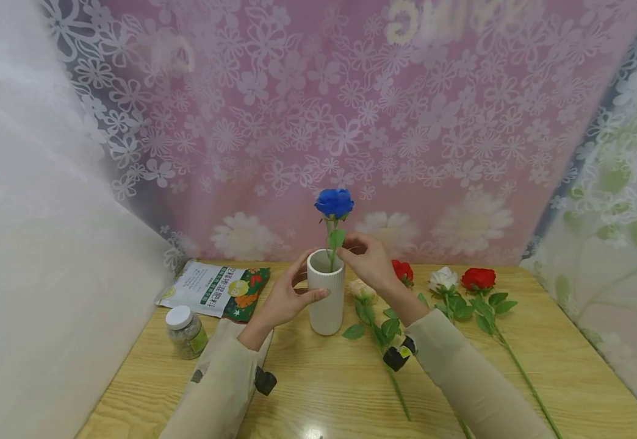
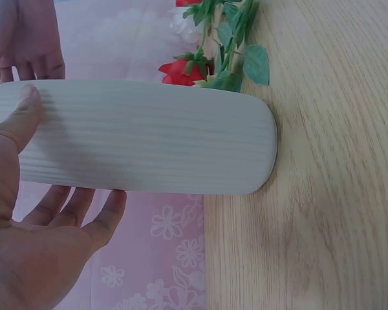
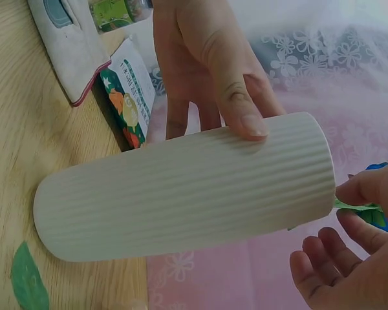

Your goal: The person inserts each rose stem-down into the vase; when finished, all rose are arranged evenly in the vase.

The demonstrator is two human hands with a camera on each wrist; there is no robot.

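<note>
A white ribbed vase (image 1: 326, 311) stands upright on the wooden table, its mouth facing up. My left hand (image 1: 284, 299) holds it from the left near the top, thumb across the front and fingers behind. The blue rose (image 1: 334, 203) rises above the rim, with its lower stem inside the vase. At the right side of the rim, my right hand (image 1: 370, 261) pinches the rose's green stem or leaf between thumb and forefinger. In the right wrist view, the other fingers of that right hand (image 3: 368, 239) are loosely bent beside the vase.
Right of the vase lie a cream rose (image 1: 363, 290), a white rose (image 1: 443, 278) and two red roses (image 1: 479, 278), with long leafy stems. To the left are a printed bag (image 1: 208, 289) and a white-lidded jar (image 1: 187, 334). Floral curtains (image 1: 296, 122) hang behind the table.
</note>
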